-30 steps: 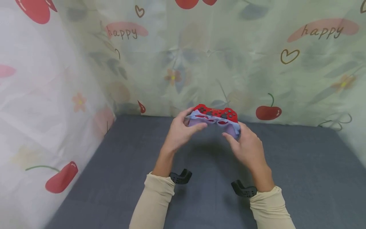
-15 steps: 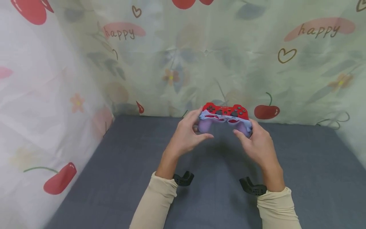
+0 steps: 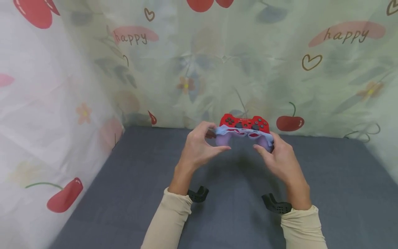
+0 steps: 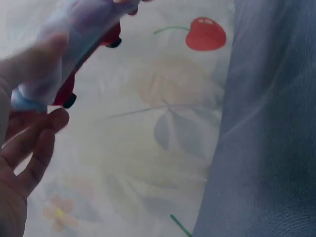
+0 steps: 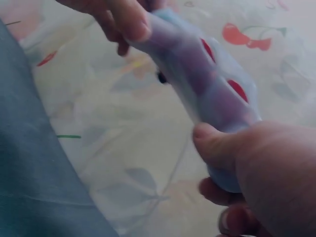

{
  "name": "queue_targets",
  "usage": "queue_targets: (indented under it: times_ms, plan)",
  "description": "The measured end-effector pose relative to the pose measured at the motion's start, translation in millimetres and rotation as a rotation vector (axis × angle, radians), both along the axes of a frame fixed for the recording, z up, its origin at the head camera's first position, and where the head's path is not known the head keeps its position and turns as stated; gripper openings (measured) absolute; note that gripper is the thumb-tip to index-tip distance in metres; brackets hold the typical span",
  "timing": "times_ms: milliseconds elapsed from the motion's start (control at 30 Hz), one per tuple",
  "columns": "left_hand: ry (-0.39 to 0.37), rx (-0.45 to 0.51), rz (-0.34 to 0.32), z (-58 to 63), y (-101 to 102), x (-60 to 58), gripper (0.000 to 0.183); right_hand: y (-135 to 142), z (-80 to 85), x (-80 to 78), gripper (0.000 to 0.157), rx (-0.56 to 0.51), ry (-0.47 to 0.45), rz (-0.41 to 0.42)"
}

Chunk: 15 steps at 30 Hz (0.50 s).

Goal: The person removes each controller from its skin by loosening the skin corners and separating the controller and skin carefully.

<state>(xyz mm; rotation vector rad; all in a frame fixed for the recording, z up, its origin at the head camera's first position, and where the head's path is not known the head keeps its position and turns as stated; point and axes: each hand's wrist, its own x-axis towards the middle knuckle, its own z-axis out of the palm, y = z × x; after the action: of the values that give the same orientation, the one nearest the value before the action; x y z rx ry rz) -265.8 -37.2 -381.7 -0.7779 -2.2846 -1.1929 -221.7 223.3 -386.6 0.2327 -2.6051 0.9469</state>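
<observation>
A red game controller [image 3: 244,122] with dark buttons and sticks is held up over the table in the head view. A translucent lilac-blue soft cover [image 3: 224,138] wraps its underside and grips, while the red button face lies outside it. My left hand [image 3: 199,145] has bent fingers at the cover's left end, its thumb under the left grip. On the other side, my right hand [image 3: 281,157] holds the right grip between thumb and fingers. Two cut-outs in the cover [image 5: 197,74] show red in the right wrist view. The right fingertips are partly hidden behind the grip.
A dark grey cloth [image 3: 149,180] covers the table. Behind it hangs a patterned curtain [image 3: 174,69] with cherries and lettering, and another sheet [image 3: 40,103] hangs at the left. Black wrist mounts [image 3: 199,194] jut out beneath both wrists.
Both hands and the controller have shifted right. The left fingers have moved from the controller's upper left corner to the cover's left end, bending more. The right hand keeps its hold.
</observation>
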Motion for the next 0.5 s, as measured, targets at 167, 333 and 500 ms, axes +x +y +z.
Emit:
queue_targets:
  times_ms: [167, 333, 500]
  plan:
    - [0.061, -0.026, -0.135, -2.6, -3.1, -1.9, 0.051, 7.7, 1.4, 2.6, 0.047, 0.014, -0.031, 0.046]
    - [0.045, 0.003, -0.172, -2.2, -6.4, -1.9, 0.046, 8.2, 3.3, 2.7, 0.048, 0.023, -0.049, 0.077]
    - [-0.009, -0.008, -0.156, -4.9, -8.3, -4.1, 0.047, 9.2, 2.7, 2.2, 0.049, 0.053, -0.09, 0.069]
